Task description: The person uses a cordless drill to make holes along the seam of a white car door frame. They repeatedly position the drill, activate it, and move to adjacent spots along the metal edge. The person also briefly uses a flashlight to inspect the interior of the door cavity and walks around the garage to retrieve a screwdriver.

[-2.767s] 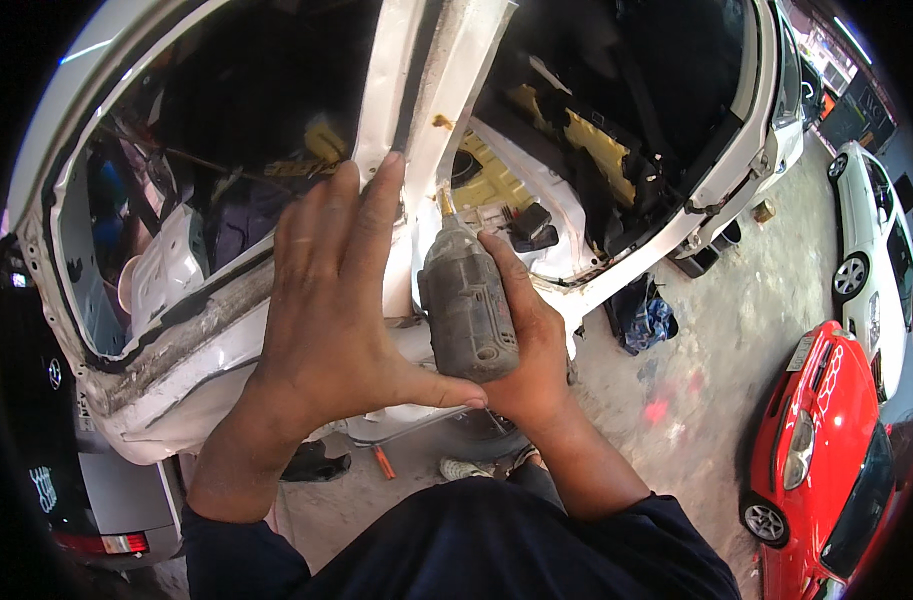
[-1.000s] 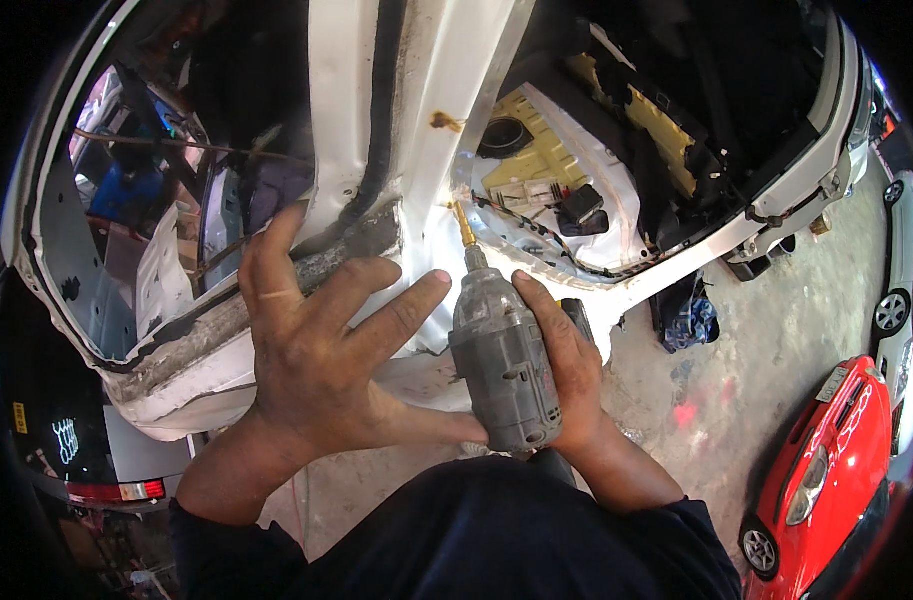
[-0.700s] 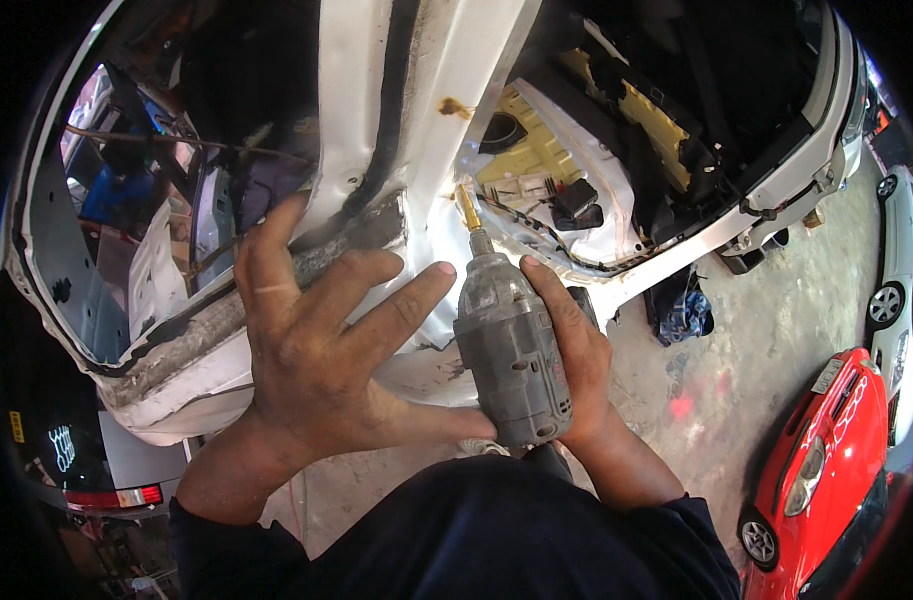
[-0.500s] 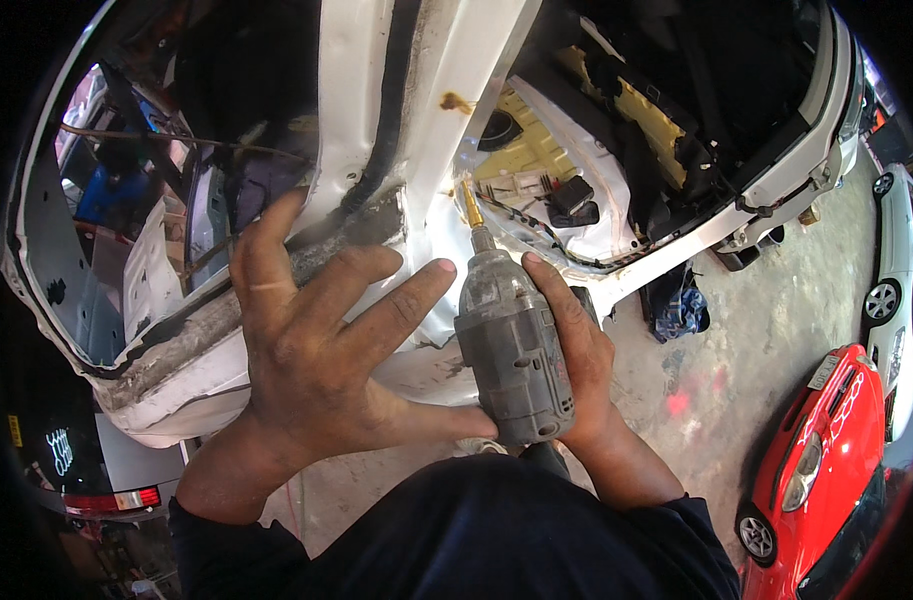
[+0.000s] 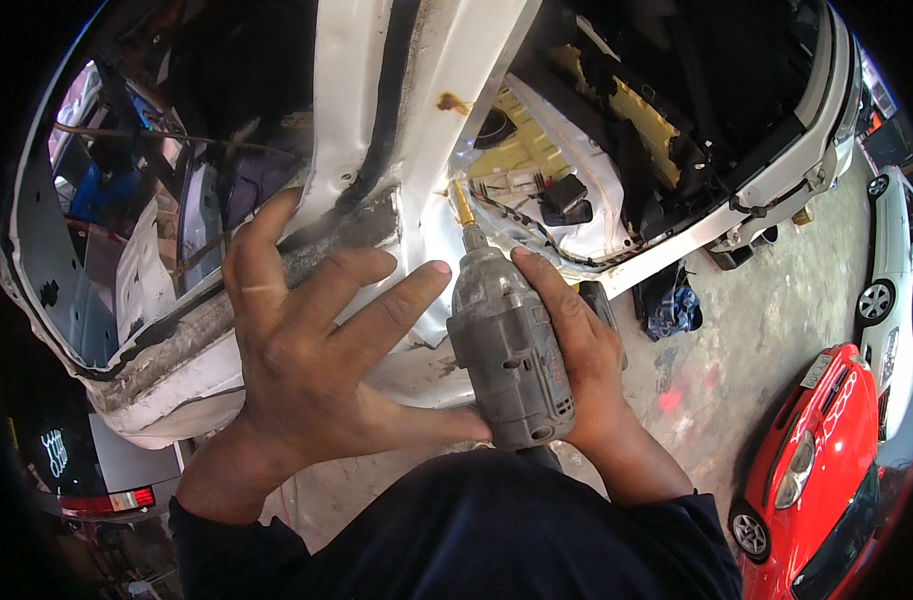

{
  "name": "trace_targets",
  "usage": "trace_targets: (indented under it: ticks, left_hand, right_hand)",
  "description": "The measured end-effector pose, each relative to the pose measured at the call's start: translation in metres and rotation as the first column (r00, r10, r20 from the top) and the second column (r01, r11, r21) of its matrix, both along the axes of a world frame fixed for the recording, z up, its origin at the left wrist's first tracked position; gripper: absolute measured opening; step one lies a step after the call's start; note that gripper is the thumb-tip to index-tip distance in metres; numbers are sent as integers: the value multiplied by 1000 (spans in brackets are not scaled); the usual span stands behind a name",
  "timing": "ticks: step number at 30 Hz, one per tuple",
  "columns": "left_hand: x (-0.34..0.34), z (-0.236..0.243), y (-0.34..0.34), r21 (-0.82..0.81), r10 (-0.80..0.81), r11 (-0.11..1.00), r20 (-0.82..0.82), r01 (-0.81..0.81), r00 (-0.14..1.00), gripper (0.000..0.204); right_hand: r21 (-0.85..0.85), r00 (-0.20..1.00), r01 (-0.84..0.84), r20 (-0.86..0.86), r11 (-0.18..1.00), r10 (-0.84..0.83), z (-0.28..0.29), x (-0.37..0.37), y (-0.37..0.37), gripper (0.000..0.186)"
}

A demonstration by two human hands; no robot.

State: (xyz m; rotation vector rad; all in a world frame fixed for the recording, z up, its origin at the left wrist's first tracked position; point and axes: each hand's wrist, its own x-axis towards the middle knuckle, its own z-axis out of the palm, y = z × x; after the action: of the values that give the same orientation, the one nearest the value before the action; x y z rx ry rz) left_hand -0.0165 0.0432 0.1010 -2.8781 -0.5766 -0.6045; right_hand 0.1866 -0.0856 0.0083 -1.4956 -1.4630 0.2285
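My right hand (image 5: 586, 350) is wrapped around a grey and black cordless drill (image 5: 506, 350), which points away from me. A gold-coloured bit (image 5: 463, 205) sits in its nose, with the tip against or close to the white body pillar (image 5: 426, 130) of a stripped car; contact is hard to tell. My left hand (image 5: 316, 330) is spread, fingers apart, over the sill, and its thumb tip meets the drill's rear left side. Dirty, worn metal (image 5: 366, 220) shows at the pillar's foot beyond those fingers. The drill's grip is mostly hidden.
Right of the pillar, the car's bare yellow floor (image 5: 536, 150) holds loose small parts and wiring. A dark blue patterned bag (image 5: 673, 310) lies on the concrete floor (image 5: 766, 290). Farther right stand a red car (image 5: 816, 440) and a white car (image 5: 888, 280).
The drill's bit end has shifted slightly left, and my right hand has turned a little with it. My left hand stays spread in nearly the same place.
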Motion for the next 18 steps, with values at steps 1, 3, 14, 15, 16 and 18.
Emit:
trace_targets:
  ticks: [1,3,14,15,16,18]
  left_hand:
    - [-1,0,1,-10,-8,1000,4,8,1000,111]
    - [-1,0,3,-11,-13,1000,14,13,1000,112]
    - [-9,-2,3,9,-13,1000,50,13,999,95]
    - [-8,-6,5,46,10,999,68,-13,998,94]
    - [-7,-9,5,70,13,997,142,-23,990,97]
    - [-1,-16,6,26,40,998,308,-51,951,106]
  right_hand:
    - [-8,999,-5,-36,1000,5,2,-1,0,92]
    - [-29,995,-15,-100,999,12,3,-5,0,90]
    - [1,997,63,-52,998,-63,-59,15,-67,91]
    - [-66,992,117,-34,991,-120,-67,22,-83,90]
    - [-87,987,157,-3,984,-158,-74,31,-97,89]
    - [-162,975,222,28,961,-221,-89,58,-115,89]
